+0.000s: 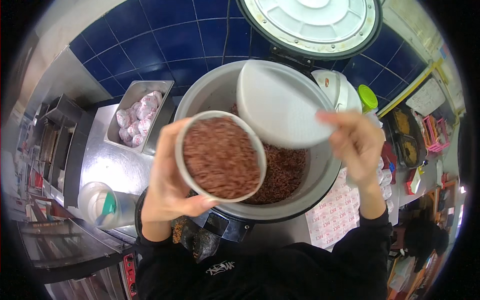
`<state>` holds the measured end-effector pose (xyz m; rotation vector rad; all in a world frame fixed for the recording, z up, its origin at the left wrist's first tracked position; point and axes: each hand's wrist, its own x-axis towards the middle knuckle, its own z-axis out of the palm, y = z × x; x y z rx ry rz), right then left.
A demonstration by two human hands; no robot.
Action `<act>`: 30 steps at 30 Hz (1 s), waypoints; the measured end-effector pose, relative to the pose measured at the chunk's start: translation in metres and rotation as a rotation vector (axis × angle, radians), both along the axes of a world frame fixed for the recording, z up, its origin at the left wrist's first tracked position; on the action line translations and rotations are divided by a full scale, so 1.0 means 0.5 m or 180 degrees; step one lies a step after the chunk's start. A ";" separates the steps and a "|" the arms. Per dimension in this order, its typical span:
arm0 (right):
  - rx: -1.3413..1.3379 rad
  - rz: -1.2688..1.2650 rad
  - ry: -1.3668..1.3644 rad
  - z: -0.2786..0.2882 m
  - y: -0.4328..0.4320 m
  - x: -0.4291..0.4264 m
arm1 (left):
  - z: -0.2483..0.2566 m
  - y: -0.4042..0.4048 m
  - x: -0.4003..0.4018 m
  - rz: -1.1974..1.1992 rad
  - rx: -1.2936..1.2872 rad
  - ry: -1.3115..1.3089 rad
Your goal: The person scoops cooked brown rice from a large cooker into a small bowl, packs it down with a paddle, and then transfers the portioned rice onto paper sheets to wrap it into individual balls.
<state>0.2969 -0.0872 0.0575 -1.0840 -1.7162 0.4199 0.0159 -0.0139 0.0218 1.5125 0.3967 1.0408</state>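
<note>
My left hand (pixel 165 176) grips a round white bowl (pixel 180 168) filled with reddish-brown cooked rice (pixel 223 157), tilted so that its mouth faces me. A broad white plastic scoop or paddle (pixel 277 105) is pinched at its right end by my right hand (pixel 354 138); motion blurs both. Bowl and scoop are above the open pot of a large rice cooker (pixel 210 80). More dark reddish rice (pixel 287 172) lies in the bottom of the pot, partly hidden by them. The cooker's lid (pixel 311 22) stands raised behind the pot.
To the left, a steel pan (pixel 152 140) holds several paper-wrapped rounds (pixel 140 112) beside a plastic container (pixel 88 210) with a green-handled utensil. Printed wrapping paper (pixel 333 210) lies right of the cooker, near more wrapped rounds (pixel 386 178) and a black food tray (pixel 407 138).
</note>
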 end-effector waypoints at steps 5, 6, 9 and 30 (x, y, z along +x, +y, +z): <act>-0.1229 -0.0079 -0.0775 0.000 0.081 -0.019 | -0.069 -0.022 -0.150 0.0448 -0.0286 -0.1085; -0.0922 0.0114 -0.1771 -0.040 0.102 -0.027 | -0.060 -0.024 -0.159 0.0256 -0.0382 -0.1408; -0.0848 0.0686 -0.3152 -0.118 0.147 -0.060 | -0.052 -0.023 -0.167 -0.0102 -0.0956 -0.2307; -0.1190 0.0836 -0.0695 -0.100 0.103 0.025 | -0.066 -0.037 -0.102 0.1459 -0.0495 0.0566</act>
